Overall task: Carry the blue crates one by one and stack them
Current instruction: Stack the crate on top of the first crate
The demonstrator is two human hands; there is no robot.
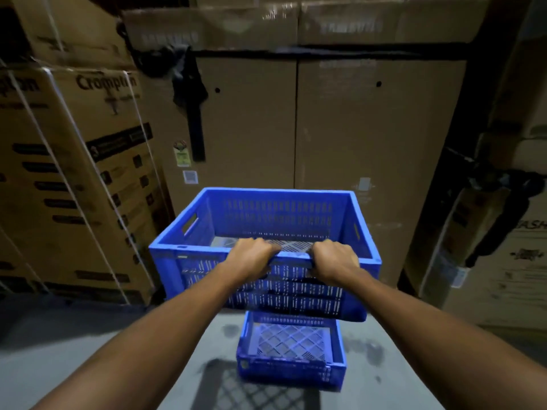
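Head view: the left carton (74, 173) reads "Crompton"; the right carton (503, 261) shows only "ASH". The held crate (266, 220) is open side up, its long axis running left to right, above a second crate (291, 350) on the floor (88, 335); whether they touch cannot be told. The left hand (250, 258) and right hand (334, 260) both curl their fingers (265, 247) over its near rim, grasping it.

Light: dim, bluish
Shadow: lattice of crate (278, 214) on floor (59, 344)
Glare: tape on top boxes (384, 22)
Blur: box print smeared
Edges: bowed
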